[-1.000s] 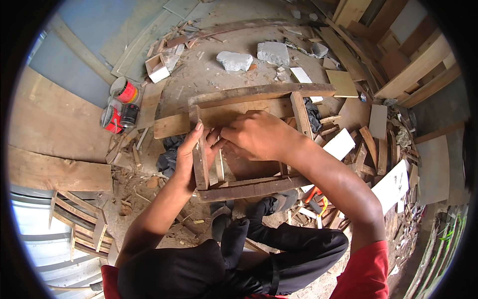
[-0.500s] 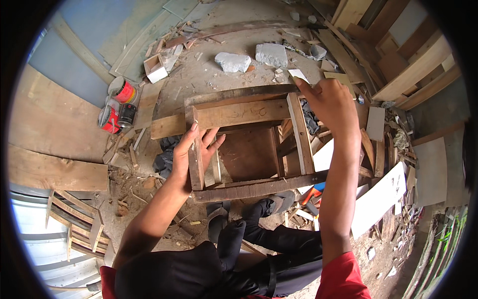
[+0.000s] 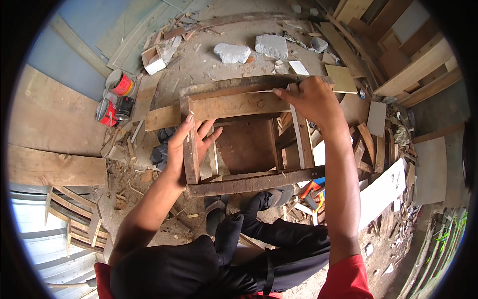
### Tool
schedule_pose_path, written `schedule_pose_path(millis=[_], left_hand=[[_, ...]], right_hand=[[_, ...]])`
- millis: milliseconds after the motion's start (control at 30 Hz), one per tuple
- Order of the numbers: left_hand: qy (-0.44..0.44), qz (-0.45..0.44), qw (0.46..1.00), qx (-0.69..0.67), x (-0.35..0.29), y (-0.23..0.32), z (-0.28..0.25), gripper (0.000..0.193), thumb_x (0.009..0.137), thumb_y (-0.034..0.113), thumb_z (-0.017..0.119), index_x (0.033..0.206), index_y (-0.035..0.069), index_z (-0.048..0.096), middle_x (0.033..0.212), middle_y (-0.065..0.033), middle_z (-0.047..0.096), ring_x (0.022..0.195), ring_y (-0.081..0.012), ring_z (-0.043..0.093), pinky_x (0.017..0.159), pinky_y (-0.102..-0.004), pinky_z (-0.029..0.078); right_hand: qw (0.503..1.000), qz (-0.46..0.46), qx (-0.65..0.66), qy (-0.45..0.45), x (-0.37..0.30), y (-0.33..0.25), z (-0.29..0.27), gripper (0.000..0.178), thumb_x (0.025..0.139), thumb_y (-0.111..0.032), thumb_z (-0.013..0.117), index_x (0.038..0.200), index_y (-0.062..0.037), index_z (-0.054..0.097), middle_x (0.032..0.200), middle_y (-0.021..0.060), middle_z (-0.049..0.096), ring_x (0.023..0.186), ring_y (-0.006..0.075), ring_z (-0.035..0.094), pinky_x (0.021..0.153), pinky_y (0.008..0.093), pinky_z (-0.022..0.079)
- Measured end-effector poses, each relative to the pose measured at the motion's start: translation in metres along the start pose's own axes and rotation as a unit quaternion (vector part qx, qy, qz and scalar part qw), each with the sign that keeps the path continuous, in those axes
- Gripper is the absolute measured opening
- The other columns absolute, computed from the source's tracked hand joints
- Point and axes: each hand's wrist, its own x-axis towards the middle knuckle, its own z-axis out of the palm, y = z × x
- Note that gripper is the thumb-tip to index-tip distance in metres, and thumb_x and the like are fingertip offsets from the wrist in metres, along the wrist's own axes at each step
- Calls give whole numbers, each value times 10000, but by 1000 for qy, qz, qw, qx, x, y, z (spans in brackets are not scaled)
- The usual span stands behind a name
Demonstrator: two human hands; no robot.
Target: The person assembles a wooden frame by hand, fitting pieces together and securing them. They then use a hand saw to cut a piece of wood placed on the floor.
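Note:
A rough rectangular wooden frame (image 3: 256, 181) is held up before me, tilted, above my legs. My left hand (image 3: 186, 144) grips its left side piece, thumb in front and fingers spread through the opening. At the upper right corner my right hand (image 3: 314, 99) is closed over the frame by its right crosspiece (image 3: 302, 137); the thumb points left toward a paler board. That board (image 3: 229, 107), with pencil marks, shows through the upper opening and sticks out to the left. Behind the frame stands a brown box-like wooden piece (image 3: 246, 149), partly hidden.
Paint cans (image 3: 119, 82) stand at the left beside leaning plywood (image 3: 55, 94). Two pale stone blocks (image 3: 271, 46) lie beyond the frame. Scrap wood and planks (image 3: 418, 70) crowd the right. An orange-handled tool (image 3: 311, 188) lies near my feet, by a white panel (image 3: 383, 192).
My right hand has slid left and down, its thumb now by the marked board. The frame has shifted slightly up and left in view, my left hand still on its side.

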Motion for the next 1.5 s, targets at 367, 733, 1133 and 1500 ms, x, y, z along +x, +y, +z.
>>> schedule_pose_path(millis=[367, 733, 1133, 1500], left_hand=[[-39, 6, 999, 2, 4, -3, 14, 420, 998, 354, 523, 1349, 122, 509, 1479, -53, 455, 1441, -277, 320, 1157, -469, 299], [11, 0, 1000, -28, 7, -9, 10, 823, 905, 763, 431, 1520, 225, 335, 1590, -123, 256, 1489, -297, 175, 1153, -492, 261], [-13, -12, 1000, -11, 20, -4, -15, 699, 943, 671, 480, 1496, 258, 364, 1586, -171, 200, 1474, -327, 195, 1130, -516, 335], [20, -26, 995, -90, 13, 6, 16, 637, 992, 521, 522, 1439, 73, 442, 1501, -189, 401, 1398, -337, 371, 1175, -458, 325]], right_hand=[[968, 207, 128, -59, 22, 43, -22, 594, 966, -486, 478, 846, 37, 731, 716, 208, 703, 865, 391, 707, 907, 448, 525], [964, 209, 164, -16, 12, 30, -11, 856, 1041, -579, 250, 679, 86, 648, 589, 194, 643, 515, 293, 672, 638, 388, 591], [971, 175, 158, -40, 8, 21, -16, 675, 1044, -476, 292, 904, 39, 706, 879, 250, 674, 893, 411, 675, 881, 478, 542], [965, 147, 170, -136, 6, 27, -31, 588, 1008, -445, 408, 924, 43, 725, 761, 217, 709, 867, 351, 723, 903, 446, 540]])
